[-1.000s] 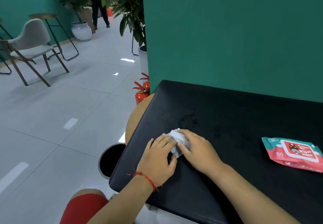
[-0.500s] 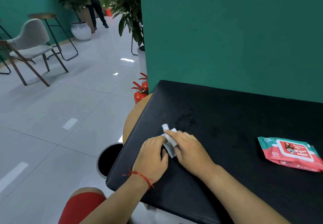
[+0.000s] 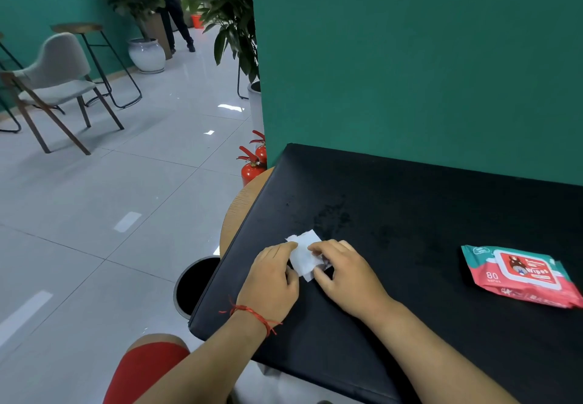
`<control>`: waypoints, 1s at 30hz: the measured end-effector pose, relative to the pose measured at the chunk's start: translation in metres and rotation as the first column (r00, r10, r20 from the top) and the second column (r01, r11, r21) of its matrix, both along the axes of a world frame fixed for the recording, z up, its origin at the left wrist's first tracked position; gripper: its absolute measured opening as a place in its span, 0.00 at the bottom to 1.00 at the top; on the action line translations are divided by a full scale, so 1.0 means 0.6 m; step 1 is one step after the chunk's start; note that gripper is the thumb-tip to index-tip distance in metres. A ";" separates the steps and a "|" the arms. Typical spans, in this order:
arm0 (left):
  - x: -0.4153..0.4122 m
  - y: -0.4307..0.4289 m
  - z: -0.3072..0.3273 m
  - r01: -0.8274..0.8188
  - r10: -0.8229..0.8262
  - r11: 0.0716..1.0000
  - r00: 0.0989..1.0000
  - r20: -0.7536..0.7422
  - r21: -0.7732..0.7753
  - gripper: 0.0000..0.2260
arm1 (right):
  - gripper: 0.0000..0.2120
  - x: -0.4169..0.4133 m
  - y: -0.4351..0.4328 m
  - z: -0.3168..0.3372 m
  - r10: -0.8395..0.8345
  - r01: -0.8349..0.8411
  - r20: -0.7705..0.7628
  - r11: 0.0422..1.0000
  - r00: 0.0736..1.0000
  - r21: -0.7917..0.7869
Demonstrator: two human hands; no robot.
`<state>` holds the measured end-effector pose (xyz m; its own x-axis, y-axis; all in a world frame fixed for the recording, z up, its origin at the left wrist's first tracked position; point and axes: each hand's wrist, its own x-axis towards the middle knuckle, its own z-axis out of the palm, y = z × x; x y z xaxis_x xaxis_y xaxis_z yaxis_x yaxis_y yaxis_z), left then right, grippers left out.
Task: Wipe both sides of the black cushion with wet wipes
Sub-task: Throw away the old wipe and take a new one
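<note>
The black cushion (image 3: 410,214) lies flat on a round wooden table (image 3: 239,208), against the green wall. A small white wet wipe (image 3: 304,254) rests on the cushion near its left front part. My left hand (image 3: 273,280), with a red string at the wrist, pinches the wipe's left edge. My right hand (image 3: 347,272) holds its right edge with fingertips. The wipe is partly unfolded between both hands. A red and teal pack of wet wipes (image 3: 520,274) lies on the cushion's right side.
A black round bin (image 3: 194,283) stands on the floor below the cushion's left edge. Red fire extinguishers (image 3: 252,164) sit by the wall corner. A grey chair (image 3: 56,82), a stool and potted plants stand further left; a person stands far back.
The crumpled wipe has been spread out between my two hands, which have drawn slightly apart. Both hands stay at the same spot on the cushion.
</note>
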<state>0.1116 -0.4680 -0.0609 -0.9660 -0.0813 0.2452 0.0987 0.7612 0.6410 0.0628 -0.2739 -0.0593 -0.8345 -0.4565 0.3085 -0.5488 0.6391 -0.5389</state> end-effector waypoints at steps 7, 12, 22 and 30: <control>0.003 0.005 0.001 -0.037 0.036 0.998 0.999 -0.025 -0.058 0.18 | 0.17 -0.021 0.030 -0.012 -0.179 0.200 -0.317 0.979 0.931 0.035; 0.002 0.005 -0.003 -0.024 0.022 0.996 0.999 -0.027 -0.082 0.18 | 0.14 -0.023 0.049 -0.009 -0.063 0.087 -0.289 0.994 0.955 0.071; 0.003 0.004 0.000 -0.043 0.043 0.999 0.999 0.024 -0.010 0.22 | 0.09 0.003 0.025 0.025 -0.140 0.138 -0.227 0.990 0.964 -0.025; 0.008 0.003 0.004 -0.069 0.068 0.996 0.997 0.029 0.050 0.22 | 0.08 0.018 -0.030 0.000 -0.186 0.238 -0.299 0.960 0.936 0.147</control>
<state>0.1167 -0.4661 -0.0584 -0.9640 -0.1593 0.2127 0.0295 0.7315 0.6812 0.0735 -0.2917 -0.0593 -0.8093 -0.3478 0.4733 -0.5019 0.8282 -0.2496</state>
